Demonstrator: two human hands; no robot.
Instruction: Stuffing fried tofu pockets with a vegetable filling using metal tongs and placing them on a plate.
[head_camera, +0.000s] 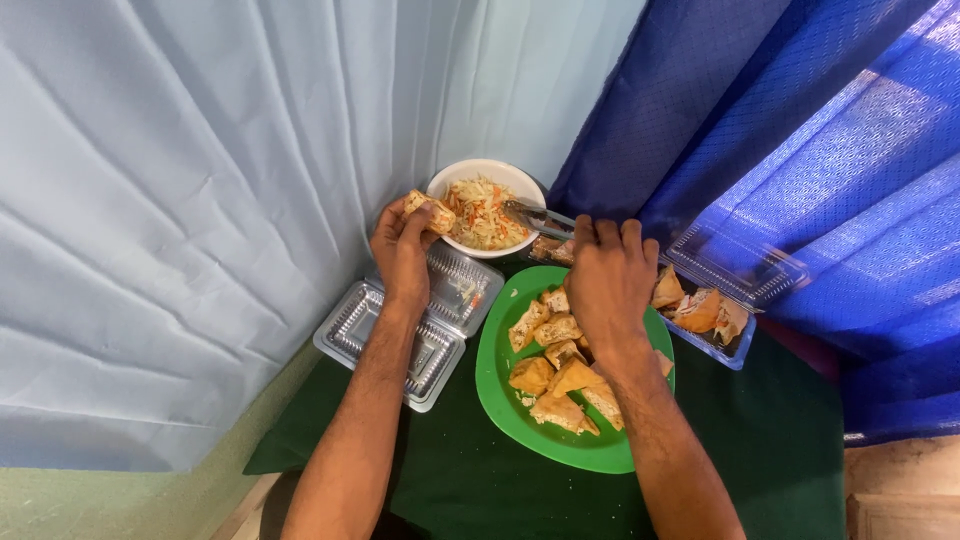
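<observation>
Now the left hand (402, 245) grips a stuffed pastry (428, 212); the right hand (606, 275) seemingly clasps metal tongs (535, 217).

Soft, even daylight through the pale curtain (200, 200), mild wide-angle bowing at edges, slight overall softness.

Both bare forearms reach forward from the bottom edge, roughly parallel and a little apart. The left hand (403, 243) is raised, wrist bent, its fingers curled shut around a small piece held at the fingertips. The right hand (608, 275) lies palm down, knuckles up, its 4 fingers curled forward, gripping something.
</observation>
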